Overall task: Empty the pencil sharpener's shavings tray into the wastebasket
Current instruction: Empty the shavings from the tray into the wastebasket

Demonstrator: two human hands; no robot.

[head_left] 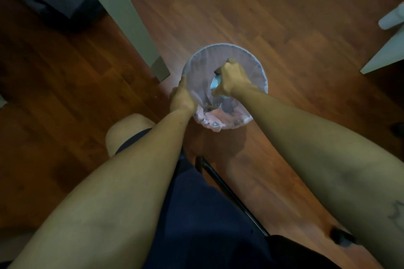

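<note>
A round wastebasket [251, 59] lined with a pale plastic bag stands on the wooden floor in front of my knees. My left hand [181, 97] grips its near left rim. Over the opening, my right hand [231, 78] is closed around the light blue shavings tray [215, 82], of which only a small part shows below my fingers. Brown pencil shavings [211, 106] lie on the liner at the near side inside the basket.
A grey table leg [131, 19] slants down to the floor just left of the basket. A white furniture edge [387, 54] sits at the right. The black chair frame [229, 194] runs beneath me, and my bare knee [129, 131] is near the left.
</note>
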